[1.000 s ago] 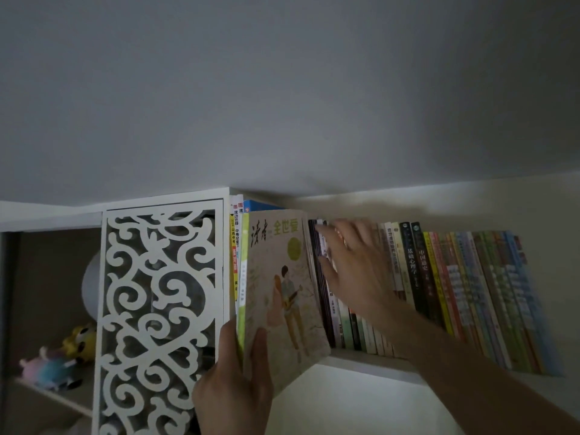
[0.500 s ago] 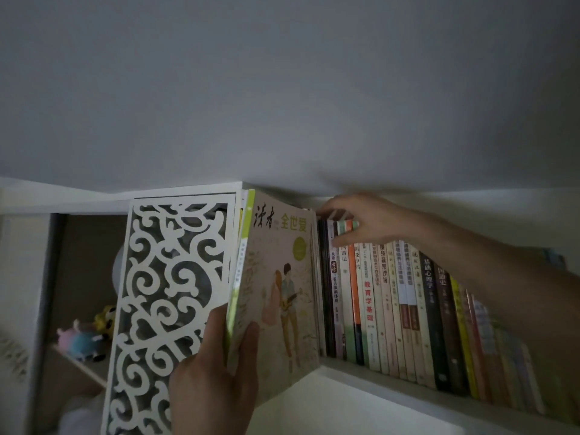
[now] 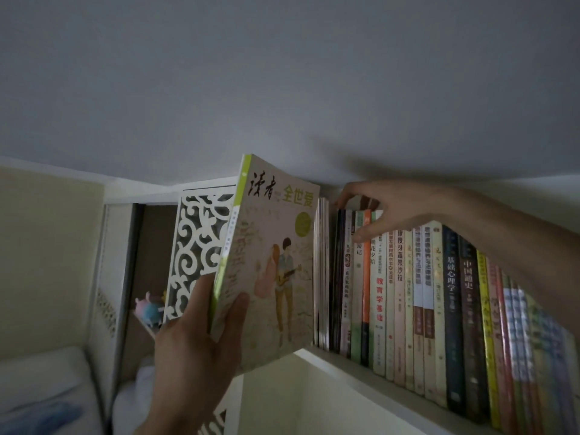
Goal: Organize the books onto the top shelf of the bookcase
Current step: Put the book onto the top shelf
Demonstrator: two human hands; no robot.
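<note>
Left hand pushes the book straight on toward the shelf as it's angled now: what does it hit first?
Probably the thin pale books at the row's left end: the book in the left hand leans toward them. Whether a free slot lies left of them is hidden behind its cover; depth is unclear.

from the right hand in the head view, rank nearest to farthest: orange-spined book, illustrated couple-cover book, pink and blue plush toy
1. Orange-spined book: directly under the right hand, in the shelf row.
2. Illustrated couple-cover book: left of it, held by the left hand.
3. Pink and blue plush toy: far left, behind the white fretwork panel.
</note>
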